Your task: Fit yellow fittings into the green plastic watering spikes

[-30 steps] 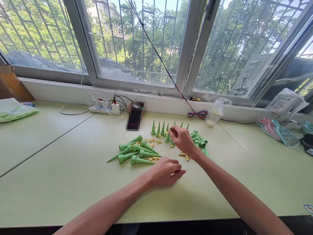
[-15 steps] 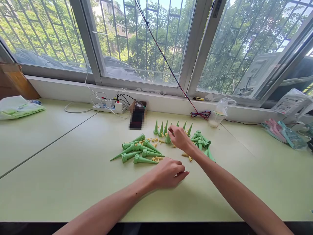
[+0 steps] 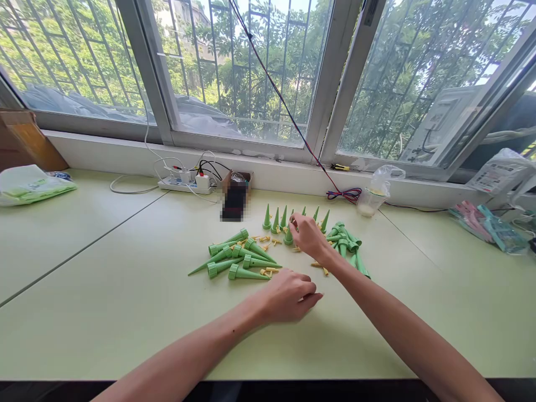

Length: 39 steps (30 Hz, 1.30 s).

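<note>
My right hand (image 3: 307,235) reaches among a row of upright green cones (image 3: 276,220) near the window side, its fingers pinched at the tip of one standing cone (image 3: 288,237). My left hand (image 3: 288,293) rests curled on the pale green table (image 3: 125,290), fingers pressed together on something small I cannot make out. To its left lies a pile of green cones (image 3: 234,259) on their sides with small yellow pieces (image 3: 268,272) scattered among them. A second pile of green cones (image 3: 347,245) lies just right of my right wrist.
A power strip with cables (image 3: 184,181) and a blurred dark object (image 3: 235,201) sit by the window sill. A small plastic bag (image 3: 374,192), coiled red and black wire (image 3: 344,195), packets at the right edge (image 3: 486,229) and a green bag (image 3: 29,187) at far left.
My right hand has shifted slightly back toward the row of standing cones. My left hand has stayed curled in the same spot; the view has tilted a little.
</note>
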Motion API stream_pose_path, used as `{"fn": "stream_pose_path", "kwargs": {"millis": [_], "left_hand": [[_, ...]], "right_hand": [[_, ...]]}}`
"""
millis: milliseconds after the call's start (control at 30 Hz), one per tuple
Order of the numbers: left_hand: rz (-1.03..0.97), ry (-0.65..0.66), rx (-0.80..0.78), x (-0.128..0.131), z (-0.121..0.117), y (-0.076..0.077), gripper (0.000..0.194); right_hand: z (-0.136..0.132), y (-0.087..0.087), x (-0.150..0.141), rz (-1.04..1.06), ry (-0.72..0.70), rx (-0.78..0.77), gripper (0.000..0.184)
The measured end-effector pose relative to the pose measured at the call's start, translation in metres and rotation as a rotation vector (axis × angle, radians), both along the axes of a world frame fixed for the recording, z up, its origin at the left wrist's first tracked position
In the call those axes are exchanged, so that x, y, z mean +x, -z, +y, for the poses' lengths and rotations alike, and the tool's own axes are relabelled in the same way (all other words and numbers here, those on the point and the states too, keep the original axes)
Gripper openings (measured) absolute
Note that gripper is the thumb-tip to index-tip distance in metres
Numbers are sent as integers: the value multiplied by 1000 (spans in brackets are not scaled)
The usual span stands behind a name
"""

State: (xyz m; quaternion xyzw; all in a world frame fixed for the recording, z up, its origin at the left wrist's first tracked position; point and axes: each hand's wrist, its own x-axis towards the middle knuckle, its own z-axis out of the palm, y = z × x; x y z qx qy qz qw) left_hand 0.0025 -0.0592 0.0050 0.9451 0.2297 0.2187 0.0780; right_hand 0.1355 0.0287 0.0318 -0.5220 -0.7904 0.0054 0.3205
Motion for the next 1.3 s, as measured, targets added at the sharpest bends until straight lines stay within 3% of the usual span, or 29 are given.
{"fn": "stream_pose_path", "kwargs": {"millis": [200,333,500,733,867,1300], "left_hand": [[41,5,-18,-1,0,-1,36],[69,16,-45,-2,0,-3,36],[75,26,-72,-2,0,-3,36],[34,88,-69,-3,1,-2,30],[33,106,-70,-4,0,-4,22],[37,145,-60,-3,-7,-13,15]], "right_hand": [[-10,-5,2,-27,19,69,31],[-25,-11,1,-77,-8,136,26],[-31,-9,-8,-290,-118,-6,24],[-19,3,-21,-487,-198,-151,28],[-14,8,-26,-520,-215,-171,34],[-23,22,-18,-453,-169,-207,23]]}}
